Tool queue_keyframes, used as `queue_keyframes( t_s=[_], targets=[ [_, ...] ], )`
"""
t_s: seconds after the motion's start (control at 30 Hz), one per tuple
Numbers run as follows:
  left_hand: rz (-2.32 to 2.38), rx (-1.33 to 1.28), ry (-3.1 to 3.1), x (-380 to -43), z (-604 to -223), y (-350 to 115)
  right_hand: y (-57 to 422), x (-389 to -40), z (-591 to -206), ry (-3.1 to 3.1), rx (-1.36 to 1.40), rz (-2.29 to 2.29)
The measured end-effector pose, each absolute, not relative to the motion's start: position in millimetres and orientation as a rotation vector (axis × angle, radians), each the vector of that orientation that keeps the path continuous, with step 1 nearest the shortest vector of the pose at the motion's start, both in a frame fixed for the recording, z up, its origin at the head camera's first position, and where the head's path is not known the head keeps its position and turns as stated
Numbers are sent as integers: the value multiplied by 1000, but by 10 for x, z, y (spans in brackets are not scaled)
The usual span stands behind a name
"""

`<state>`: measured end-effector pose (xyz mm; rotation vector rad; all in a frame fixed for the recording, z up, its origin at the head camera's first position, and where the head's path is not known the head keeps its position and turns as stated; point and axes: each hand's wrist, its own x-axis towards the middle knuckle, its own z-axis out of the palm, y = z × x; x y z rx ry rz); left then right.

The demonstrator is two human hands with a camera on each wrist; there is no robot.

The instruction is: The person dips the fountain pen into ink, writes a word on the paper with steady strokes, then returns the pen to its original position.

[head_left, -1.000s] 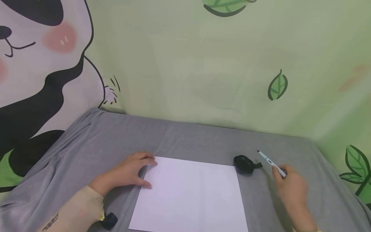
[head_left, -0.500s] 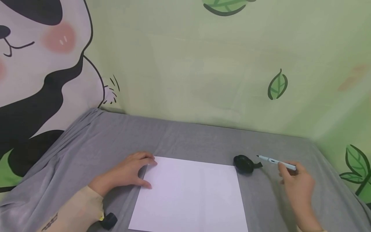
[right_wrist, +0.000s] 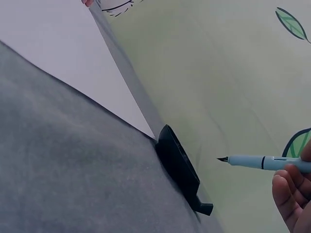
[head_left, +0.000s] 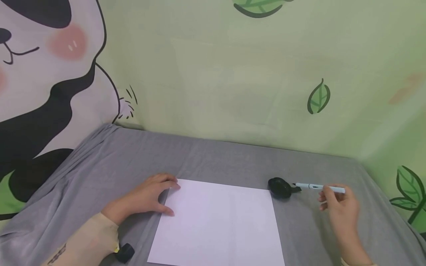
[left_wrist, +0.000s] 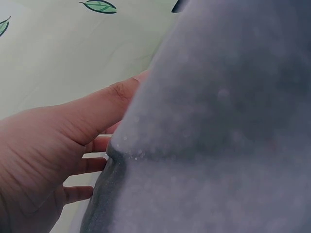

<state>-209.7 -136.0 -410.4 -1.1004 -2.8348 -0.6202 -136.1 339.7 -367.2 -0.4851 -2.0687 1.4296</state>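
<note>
Between the thumb and fingers of my right hand (head_left: 344, 214) is a light blue fountain pen (head_left: 316, 187), held above the grey cloth with its dark nib pointing left. The right wrist view shows the bare nib of the fountain pen (right_wrist: 245, 161) clearly. A blank white sheet of paper (head_left: 221, 225) lies flat in front of me. My left hand (head_left: 144, 197) rests at its upper left edge, thumb and fingers spread apart and touching the sheet. In the left wrist view, blurred grey material hides the fingertips of the left hand (left_wrist: 63, 136).
A rounded black object (head_left: 279, 188) with a short tail sits at the sheet's upper right corner, just left of the nib; its kind is unclear. Grey cloth (head_left: 206, 159) covers the table up to a green backdrop (head_left: 213, 74). A small dark block (head_left: 125, 253) shows beside the left sleeve.
The fountain pen has swung from a steep slant to nearly level, nib still leftward. My right hand has shifted slightly right and turned. The left hand and paper stay put.
</note>
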Motion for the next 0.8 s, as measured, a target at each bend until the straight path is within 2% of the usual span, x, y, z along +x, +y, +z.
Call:
queue_keyframes(
  t_s=[0.5,0.8],
  targets=[
    [-626,-1098,-2842,-2091,-4095,-1364,3367,-1360,-3766,-1940,-307,1650],
    [-632,-1103,-2831,-2094,-4098,-1360,3360,-1354,-3726,-1958,-311,1716]
  ],
)
